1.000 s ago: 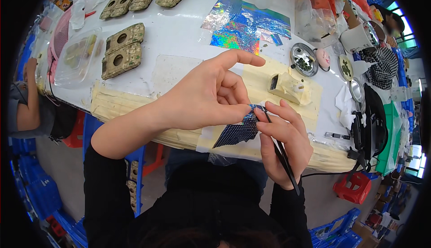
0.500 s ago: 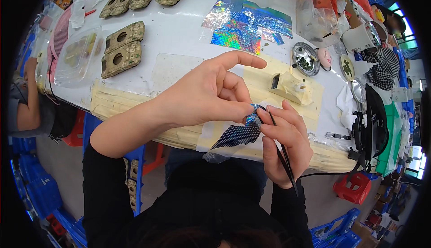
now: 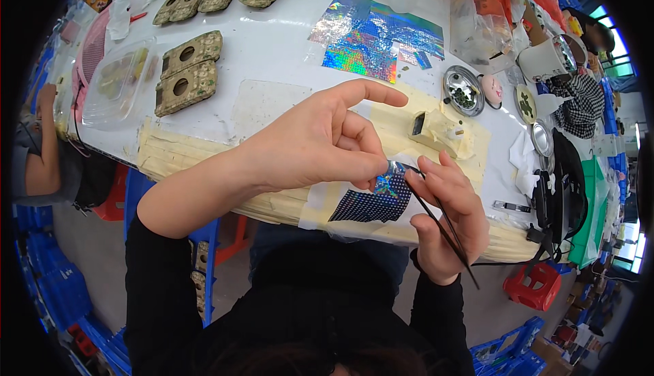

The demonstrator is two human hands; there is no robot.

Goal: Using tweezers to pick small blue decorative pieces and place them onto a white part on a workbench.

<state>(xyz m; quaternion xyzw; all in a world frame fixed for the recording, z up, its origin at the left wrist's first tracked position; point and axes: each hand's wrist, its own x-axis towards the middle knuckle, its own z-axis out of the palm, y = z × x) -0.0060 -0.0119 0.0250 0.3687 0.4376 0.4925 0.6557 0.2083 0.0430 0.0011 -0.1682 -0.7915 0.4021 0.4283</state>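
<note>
My left hand (image 3: 317, 144) pinches a small shiny blue holographic piece (image 3: 392, 181) between thumb and fingers, its index finger stretched out above. Black tweezers (image 3: 455, 241) rest in my right hand (image 3: 455, 216); their tips reach to the upper right edge of the blue piece. Whether the tips grip it is too small to tell. Just beneath lies a dark sheet (image 3: 364, 207) with rows of light dots, near the table's front edge. Beyond my right hand stands a tape-covered block (image 3: 441, 133) with a peg on it.
Camouflage-patterned tank hull parts (image 3: 185, 88) sit at the left and far left. Larger holographic sheets (image 3: 381, 28) lie at the back. To the right are a metal dish (image 3: 464, 90) of small green pieces, a nail clipper (image 3: 511, 206) and a black bag (image 3: 569, 185). Another person's arm (image 3: 46, 144) shows far left.
My right hand and the tweezers have moved a little right and down, with the fingers more spread. More of the blue piece and the dotted sheet now shows. My left hand has hardly moved.
</note>
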